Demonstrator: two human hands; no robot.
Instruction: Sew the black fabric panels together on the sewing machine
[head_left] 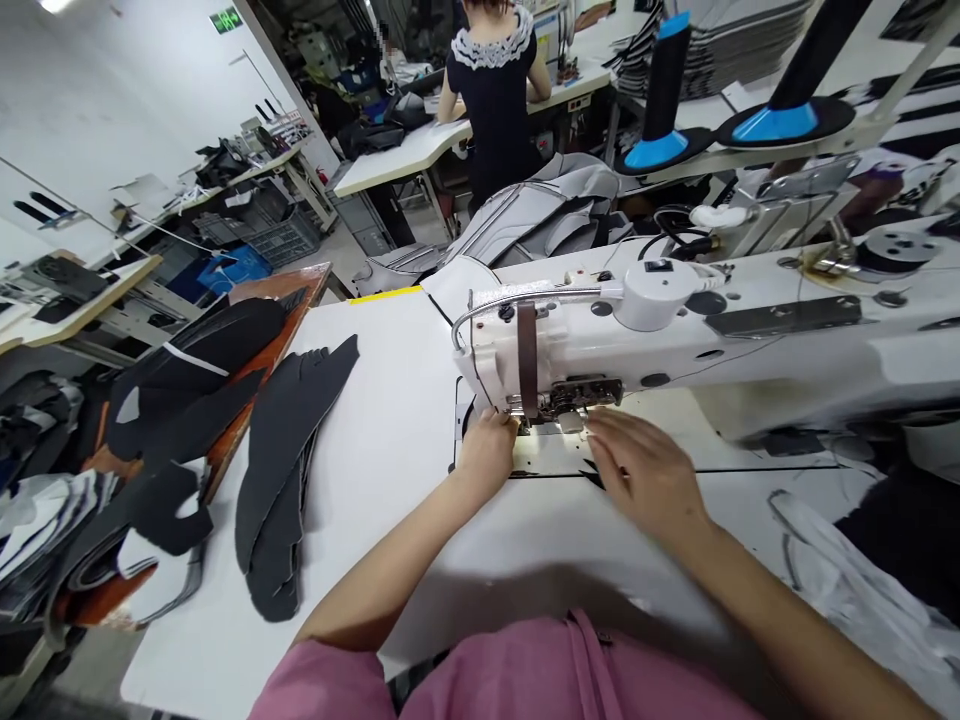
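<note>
Seemingly partway through handling at the needle end of the machine (577,345), with left hand (486,455) bunched there, fingers together, and right hand (652,475) just opposite, fingers stretched alongside one another, thumb apart; cannot tell of any grip in either. Cannot see how much is finished. Left of the machine: dark panels (274,470), apparently cut to shape, otherwise unworked; matte, felt-like, long, curved, loosely stacked. On the machine: smooth white casing, flat brown strap (528,360), ribbed hose (517,294). Right of it: crumpled, translucent plastic (840,585).
</note>
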